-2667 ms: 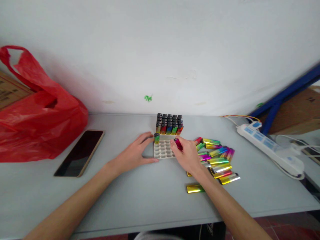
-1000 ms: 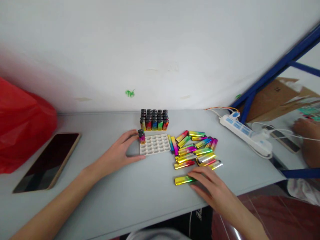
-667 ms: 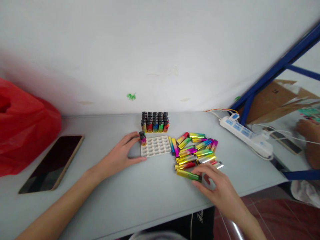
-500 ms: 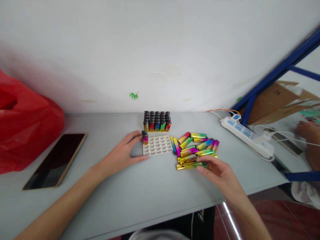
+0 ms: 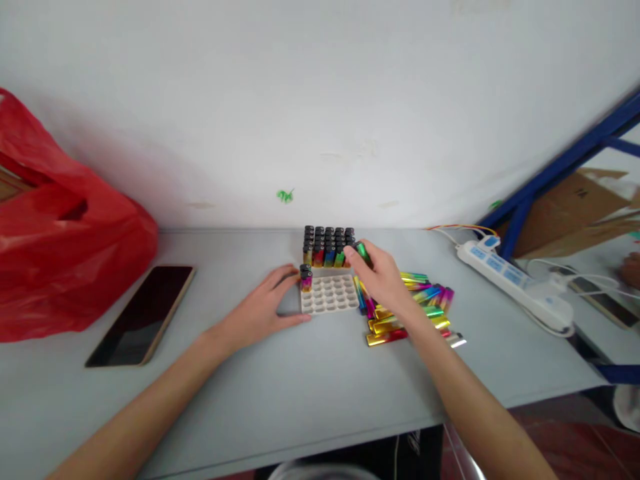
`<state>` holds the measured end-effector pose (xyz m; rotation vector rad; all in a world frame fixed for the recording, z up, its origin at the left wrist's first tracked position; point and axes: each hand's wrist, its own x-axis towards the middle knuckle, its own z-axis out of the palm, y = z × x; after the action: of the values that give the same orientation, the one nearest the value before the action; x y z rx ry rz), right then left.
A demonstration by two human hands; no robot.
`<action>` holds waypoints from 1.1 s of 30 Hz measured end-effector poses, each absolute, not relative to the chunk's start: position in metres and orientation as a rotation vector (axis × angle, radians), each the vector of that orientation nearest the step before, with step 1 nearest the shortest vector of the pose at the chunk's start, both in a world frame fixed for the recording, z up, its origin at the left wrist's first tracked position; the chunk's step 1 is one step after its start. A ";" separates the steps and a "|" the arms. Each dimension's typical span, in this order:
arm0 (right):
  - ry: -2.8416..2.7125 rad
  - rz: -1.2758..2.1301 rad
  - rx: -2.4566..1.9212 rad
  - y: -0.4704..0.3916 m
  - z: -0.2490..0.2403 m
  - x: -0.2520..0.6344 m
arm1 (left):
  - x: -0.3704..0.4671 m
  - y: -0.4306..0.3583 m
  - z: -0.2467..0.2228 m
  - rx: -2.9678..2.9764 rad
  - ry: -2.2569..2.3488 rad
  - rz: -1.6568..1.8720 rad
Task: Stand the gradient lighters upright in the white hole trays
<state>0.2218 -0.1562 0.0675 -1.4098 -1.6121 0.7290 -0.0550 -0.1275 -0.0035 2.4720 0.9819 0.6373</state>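
A white tray [image 5: 331,297] with rows of small hollows lies on the table. Two lighters [image 5: 306,281] with black tops stand upright at its left end. My left hand [image 5: 267,303] grips the tray's left end, thumb at the near corner and fingers by the far one. Behind the tray stands a block of upright lighters [image 5: 329,247] in several colours. My right hand [image 5: 379,272] is closed on a green lighter [image 5: 362,251], raised tilted at the block's right end; the fingers partly hide it. Under my right forearm lies a pile of shiny coloured lighters [image 5: 387,337].
A phone [image 5: 143,317] and a red plastic bag [image 5: 75,260] are on the left. At the right are a white power strip [image 5: 515,283] with cables, a blue metal frame [image 5: 550,173], and a cardboard box [image 5: 570,207]. Another person's hand [image 5: 630,270] shows at the far right edge.
My right hand has lifted a lighter from the pile and carried it up and left to the standing block. My left hand stays at the tray. The view has shifted slightly left.
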 end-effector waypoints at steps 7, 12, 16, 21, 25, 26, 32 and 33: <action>-1.696 0.602 -1.551 -0.158 0.042 0.215 | -0.057 -0.130 -0.003 2.507 0.970 0.598; -1.732 0.657 -1.602 -0.166 0.038 0.222 | -0.058 -0.129 -0.003 2.484 0.995 0.595; -1.761 0.588 -1.599 -0.167 0.039 0.221 | -0.057 -0.129 -0.001 2.466 0.992 0.608; -1.773 0.556 -1.614 -0.170 0.038 0.217 | -0.057 -0.128 -0.001 2.482 0.986 0.624; -1.779 0.532 -1.637 -0.171 0.036 0.215 | -0.058 -0.128 -0.001 2.502 0.987 0.615; -1.783 0.530 -1.640 -0.171 0.036 0.215 | -0.058 -0.128 -0.001 2.502 0.994 0.610; -1.801 0.547 -1.627 -0.173 0.036 0.215 | -0.057 -0.129 -0.001 2.518 0.996 0.594; -1.805 0.555 -1.630 -0.173 0.036 0.215 | -0.057 -0.129 -0.001 2.520 0.996 0.594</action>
<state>0.2151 -0.1727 0.0358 -1.6296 -1.8054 0.5551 -0.0573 -0.1286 -0.0013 2.5197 0.9957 0.5939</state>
